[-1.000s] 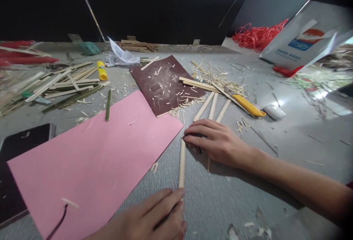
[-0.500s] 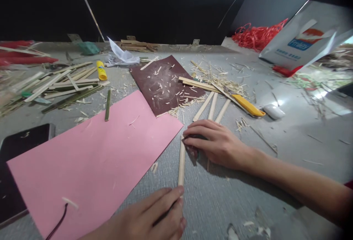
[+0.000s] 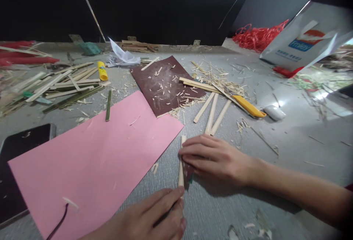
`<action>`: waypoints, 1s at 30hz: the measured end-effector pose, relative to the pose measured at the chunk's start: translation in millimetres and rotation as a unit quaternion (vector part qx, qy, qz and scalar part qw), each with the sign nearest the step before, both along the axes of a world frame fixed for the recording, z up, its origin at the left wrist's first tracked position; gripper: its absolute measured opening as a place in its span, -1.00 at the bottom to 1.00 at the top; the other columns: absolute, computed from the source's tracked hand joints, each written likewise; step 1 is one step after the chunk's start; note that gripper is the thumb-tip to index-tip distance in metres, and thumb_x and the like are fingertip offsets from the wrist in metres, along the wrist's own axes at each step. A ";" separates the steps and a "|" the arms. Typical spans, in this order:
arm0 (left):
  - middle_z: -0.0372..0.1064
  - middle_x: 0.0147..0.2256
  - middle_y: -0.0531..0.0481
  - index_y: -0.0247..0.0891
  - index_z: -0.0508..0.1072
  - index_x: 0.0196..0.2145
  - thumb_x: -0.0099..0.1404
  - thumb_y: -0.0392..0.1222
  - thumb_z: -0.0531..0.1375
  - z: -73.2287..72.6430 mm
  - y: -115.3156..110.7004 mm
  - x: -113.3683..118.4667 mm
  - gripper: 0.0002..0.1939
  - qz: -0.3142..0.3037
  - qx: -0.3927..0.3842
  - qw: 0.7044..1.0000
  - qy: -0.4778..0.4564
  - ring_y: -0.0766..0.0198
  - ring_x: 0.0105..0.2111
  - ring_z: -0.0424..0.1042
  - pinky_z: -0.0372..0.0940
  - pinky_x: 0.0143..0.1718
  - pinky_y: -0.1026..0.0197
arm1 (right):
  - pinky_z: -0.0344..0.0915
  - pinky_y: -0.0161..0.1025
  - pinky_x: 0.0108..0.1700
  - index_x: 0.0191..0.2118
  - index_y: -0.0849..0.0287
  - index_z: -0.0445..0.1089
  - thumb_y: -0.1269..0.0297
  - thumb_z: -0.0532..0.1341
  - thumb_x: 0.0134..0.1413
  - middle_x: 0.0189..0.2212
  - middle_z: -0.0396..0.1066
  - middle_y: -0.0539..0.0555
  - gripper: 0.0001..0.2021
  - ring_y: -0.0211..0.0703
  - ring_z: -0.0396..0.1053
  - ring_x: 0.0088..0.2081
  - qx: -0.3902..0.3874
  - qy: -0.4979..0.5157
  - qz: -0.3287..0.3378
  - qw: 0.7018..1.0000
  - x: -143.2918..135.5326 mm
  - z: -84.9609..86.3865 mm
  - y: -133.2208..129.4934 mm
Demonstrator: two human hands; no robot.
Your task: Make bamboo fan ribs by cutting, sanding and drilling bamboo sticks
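Note:
My left hand pinches the near end of a pale bamboo strip that lies on the grey tabletop, pointing away from me. Over the strip's upper part rests my right hand, fingers bent and pressed around a small dark brown piece of sandpaper, which lies against the strip's right side. Most of that piece is hidden under the palm. Just beyond the right hand, several cut bamboo strips fan out. Left of the held strip is a pink sheet.
A brown sandpaper sheet carries shavings. Nearby are a yellow utility knife and a white mouse-shaped object. At left lie a bamboo pile, a glue stick and a phone. A white bag stands back right.
My right hand has slid toward me along the strip with the sandpaper, uncovering the strip's far end and more of the strips beyond. My left hand has stayed in place.

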State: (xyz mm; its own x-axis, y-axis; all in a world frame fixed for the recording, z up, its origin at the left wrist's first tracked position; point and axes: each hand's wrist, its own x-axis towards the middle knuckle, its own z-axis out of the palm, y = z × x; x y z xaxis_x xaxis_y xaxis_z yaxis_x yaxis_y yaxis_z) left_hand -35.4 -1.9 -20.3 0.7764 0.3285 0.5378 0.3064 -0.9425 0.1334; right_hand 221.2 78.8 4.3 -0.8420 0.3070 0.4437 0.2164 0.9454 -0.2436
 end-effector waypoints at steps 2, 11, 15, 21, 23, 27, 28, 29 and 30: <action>0.61 -0.17 0.00 -0.35 0.57 -0.23 0.49 -0.39 0.14 -0.1 -0.6 -0.1 -0.80 0.004 0.006 1.000 -0.001 0.16 -0.01 0.58 0.48 0.10 0.19 | 0.48 -0.01 0.04 -0.11 0.37 0.48 0.46 0.17 0.38 -0.02 0.54 0.27 -0.86 0.04 0.43 0.09 0.002 -0.018 0.015 1.000 1.0 0.9 -0.5; 0.61 -0.18 -0.05 -0.38 0.57 -0.21 0.48 -0.42 0.12 3.0 -1.0 -1.6 -0.79 -0.010 -0.016 1.000 0.001 0.15 0.03 0.56 0.45 0.15 0.17 | 0.44 0.07 0.11 0.02 0.29 0.46 0.51 0.16 0.36 0.07 0.48 0.26 -0.80 0.07 0.36 0.14 0.028 -0.018 -0.068 0.997 11.6 -6.0 19.9; 0.61 -0.19 -0.06 -0.41 0.57 -0.20 0.47 -0.40 0.16 1.1 -1.7 0.3 -0.83 0.000 -0.018 1.000 -0.009 0.17 0.01 0.57 0.45 0.15 0.21 | 0.47 0.02 0.06 -0.03 0.34 0.46 0.45 0.14 0.41 0.02 0.51 0.25 -0.82 0.06 0.39 0.11 0.000 -0.034 -0.012 0.999 4.2 -1.8 8.4; 0.61 -0.15 -0.04 -0.34 0.57 -0.21 0.45 -0.41 0.17 3.6 -3.3 -3.3 -0.84 -0.009 -0.008 1.000 0.009 0.15 0.02 0.56 0.46 0.13 0.17 | 0.45 0.07 0.10 0.00 0.21 0.48 0.54 0.18 0.32 0.03 0.50 0.21 -0.77 0.03 0.36 0.14 0.031 -0.012 -0.092 0.995 9.8 -9.5 26.3; 0.61 -0.18 -0.04 -0.34 0.57 -0.22 0.45 -0.41 0.18 3.9 -3.4 -3.8 -0.85 0.000 -0.019 1.000 -0.004 0.17 0.02 0.56 0.46 0.14 0.19 | 0.45 0.02 0.11 -0.03 0.25 0.48 0.56 0.19 0.29 0.00 0.52 0.20 -0.79 0.01 0.37 0.13 0.013 -0.012 -0.065 0.998 7.6 -8.8 24.2; 0.61 -0.17 -0.04 -0.34 0.57 -0.22 0.42 -0.40 0.23 3.7 -1.9 -3.2 -0.90 -0.011 -0.010 1.000 -0.001 0.16 0.01 0.56 0.46 0.13 0.18 | 0.44 -0.05 0.13 -0.07 0.27 0.48 0.50 0.25 0.27 -0.02 0.53 0.19 -0.85 -0.02 0.37 0.14 -0.034 -0.023 0.014 0.999 2.0 -5.2 12.4; 0.61 -0.17 -0.04 -0.35 0.56 -0.22 0.42 -0.40 0.23 3.9 -1.4 -3.1 -0.91 -0.012 -0.006 1.000 0.003 0.15 0.01 0.56 0.46 0.14 0.17 | 0.44 -0.03 0.13 -0.06 0.26 0.48 0.49 0.25 0.27 -0.01 0.52 0.19 -0.83 -0.01 0.37 0.14 -0.032 -0.020 0.012 0.999 2.6 -5.7 13.1; 0.61 -0.16 -0.05 -0.35 0.56 -0.22 0.41 -0.40 0.24 4.2 -1.0 -3.1 -0.92 -0.009 -0.004 1.000 0.007 0.15 0.02 0.56 0.45 0.15 0.17 | 0.44 0.00 0.13 -0.04 0.24 0.48 0.50 0.24 0.27 0.00 0.52 0.18 -0.81 0.00 0.37 0.14 -0.023 -0.015 -0.004 1.000 4.2 -7.0 15.9; 0.61 -0.16 -0.05 -0.36 0.56 -0.22 0.41 -0.39 0.25 4.6 -0.8 -3.2 -0.93 -0.008 -0.004 1.000 0.008 0.14 0.03 0.55 0.44 0.16 0.16 | 0.44 0.03 0.12 -0.02 0.21 0.48 0.50 0.23 0.28 0.01 0.52 0.18 -0.79 0.01 0.36 0.15 -0.009 -0.010 -0.028 1.000 6.3 -8.7 20.2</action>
